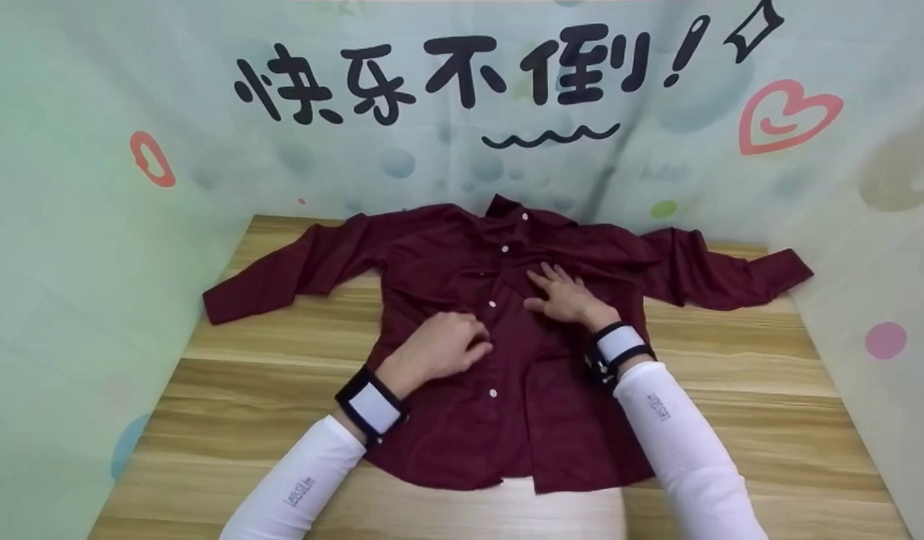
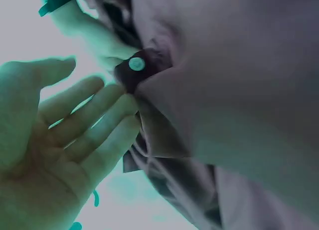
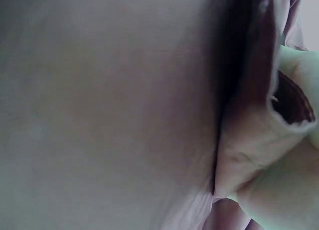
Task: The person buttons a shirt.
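A dark red long-sleeved shirt [image 1: 447, 420] with white buttons lies front up, its sleeves spread to both sides. The front is partly parted at the lower hem. Over the button strip, left of the middle, is my left hand [image 1: 443, 345]; in the left wrist view its fingers are nearly straight beside a button [image 2: 137, 63], with fingertips at the cloth. On the other side of the strip my right hand [image 1: 567, 296] rests on the shirt's chest with fingers spread. In the right wrist view a fold of cloth [image 3: 254, 145] hides part of the hand.
The shirt lies on a wood-grain table [image 1: 244, 412]. Printed curtains [image 1: 432, 165] stand behind and at both sides, close to the sleeve cuffs. A pale patch [image 1: 552, 510] shows at the table's front, below the hem.
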The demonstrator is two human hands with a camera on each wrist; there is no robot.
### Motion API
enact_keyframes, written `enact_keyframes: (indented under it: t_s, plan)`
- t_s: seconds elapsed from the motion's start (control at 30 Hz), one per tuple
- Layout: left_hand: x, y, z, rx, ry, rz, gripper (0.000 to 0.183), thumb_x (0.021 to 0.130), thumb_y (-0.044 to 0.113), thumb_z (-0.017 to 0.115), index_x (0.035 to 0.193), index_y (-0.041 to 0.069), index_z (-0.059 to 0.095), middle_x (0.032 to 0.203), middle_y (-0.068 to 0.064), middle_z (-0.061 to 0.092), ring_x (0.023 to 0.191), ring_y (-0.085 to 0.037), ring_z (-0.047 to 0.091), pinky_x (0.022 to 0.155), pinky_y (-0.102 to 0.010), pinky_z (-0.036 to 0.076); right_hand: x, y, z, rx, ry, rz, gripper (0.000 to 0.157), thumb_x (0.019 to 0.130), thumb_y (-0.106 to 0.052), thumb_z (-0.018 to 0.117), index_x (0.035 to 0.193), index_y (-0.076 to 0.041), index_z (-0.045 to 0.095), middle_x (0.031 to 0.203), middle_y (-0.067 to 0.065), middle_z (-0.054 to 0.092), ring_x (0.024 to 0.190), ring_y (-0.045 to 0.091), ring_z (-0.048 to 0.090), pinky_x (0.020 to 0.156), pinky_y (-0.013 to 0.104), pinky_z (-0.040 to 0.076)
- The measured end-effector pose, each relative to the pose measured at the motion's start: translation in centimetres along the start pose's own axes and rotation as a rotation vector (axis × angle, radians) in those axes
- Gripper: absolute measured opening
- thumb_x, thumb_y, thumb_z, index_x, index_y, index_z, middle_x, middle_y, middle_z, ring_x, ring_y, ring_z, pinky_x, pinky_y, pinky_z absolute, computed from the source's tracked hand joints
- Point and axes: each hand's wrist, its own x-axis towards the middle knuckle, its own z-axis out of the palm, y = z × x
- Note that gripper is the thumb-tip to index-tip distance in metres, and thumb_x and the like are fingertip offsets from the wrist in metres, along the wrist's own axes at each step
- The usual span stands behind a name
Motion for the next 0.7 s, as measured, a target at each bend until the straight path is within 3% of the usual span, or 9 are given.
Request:
enact_keyframes:
  t_s: [0.1, 0.2, 0.27, 0.4, 0.5, 0.6, 0.7]
  plan:
    - [-0.4, -0.1, 0.8, 0.052, -0.13, -0.048, 0.039, 0.094, 0.034, 0.074, 0.115, 0.001, 0.075, 0.11, -0.014, 0.07, 0.103, -0.032, 0.066, 0.09, -0.042, 0.055, 0.1, 0.2, 0.0, 0.004, -0.005, 0.003, 0.071, 0.107, -0.044, 0.05, 0.162, -0.008, 0.024, 0.168, 0.023, 0.008, 0.155, 0.043, 0.001, 0.12, 0.067, 0.008]
    - [-0.6, -0.4, 1.5, 0.099, -0.201, -0.077, 0.045, 0.09, 0.035, 0.078, 0.119, 0.001, 0.074, 0.116, -0.015, 0.066, 0.106, -0.033, 0.061, 0.092, -0.043, 0.054, 0.1, 0.3, -0.1, 0.007, -0.007, -0.001, 0.071, 0.107, -0.044, 0.049, 0.163, -0.008, 0.023, 0.168, 0.023, 0.007, 0.155, 0.043, 0.001, 0.12, 0.067, 0.007]
    - [-0.6, -0.5, 1.8, 0.111, -0.191, -0.059, 0.036, 0.089, 0.027, 0.079, 0.113, 0.001, 0.076, 0.112, -0.015, 0.065, 0.102, -0.033, 0.06, 0.09, -0.042, 0.055, 0.1, 0.3, 0.0, 0.015, -0.008, -0.002, 0.071, 0.107, -0.043, 0.049, 0.163, -0.008, 0.023, 0.168, 0.023, 0.006, 0.155, 0.043, 0.0, 0.12, 0.066, 0.006]
    - [-0.7, -0.8, 2.3, 0.142, -0.082, 0.05, 0.004, 0.087, 0.006, 0.074, 0.088, 0.003, 0.075, 0.092, -0.013, 0.066, 0.084, -0.033, 0.064, 0.079, -0.041, 0.056, 0.0, 0.3, -0.1, 0.03, -0.012, -0.004, 0.071, 0.107, -0.043, 0.049, 0.163, -0.009, 0.022, 0.168, 0.023, 0.005, 0.155, 0.042, -0.001, 0.12, 0.066, 0.006]
    - [-0.9, -0.9, 2.2, 0.137, -0.039, 0.107, 0.007, 0.086, 0.0, 0.07, 0.08, 0.004, 0.072, 0.083, -0.011, 0.067, 0.075, -0.03, 0.066, 0.073, -0.039, 0.056, 0.0, 0.4, 0.0, 0.033, -0.014, -0.007, 0.072, 0.107, -0.044, 0.049, 0.163, -0.009, 0.022, 0.169, 0.023, 0.005, 0.155, 0.042, -0.001, 0.12, 0.065, 0.005]
    - [-1.4, -0.7, 1.5, 0.07, -0.094, 0.098, 0.01, 0.088, 0.0, 0.068, 0.087, 0.005, 0.077, 0.086, -0.01, 0.071, 0.079, -0.028, 0.069, 0.074, -0.037, 0.057, 0.0, 0.4, 0.0, 0.037, -0.017, -0.011, 0.072, 0.107, -0.044, 0.049, 0.163, -0.009, 0.022, 0.169, 0.022, 0.005, 0.155, 0.042, -0.001, 0.12, 0.065, 0.005]
    - [-1.8, -0.4, 0.2, -0.02, -0.226, 0.043, 0.012, 0.088, 0.001, 0.069, 0.093, 0.005, 0.08, 0.092, -0.008, 0.075, 0.086, -0.027, 0.071, 0.08, -0.036, 0.058, 0.1, 0.5, -0.1, 0.04, -0.014, -0.014, 0.072, 0.106, -0.044, 0.05, 0.163, -0.009, 0.023, 0.169, 0.022, 0.006, 0.155, 0.042, -0.001, 0.12, 0.065, 0.005]
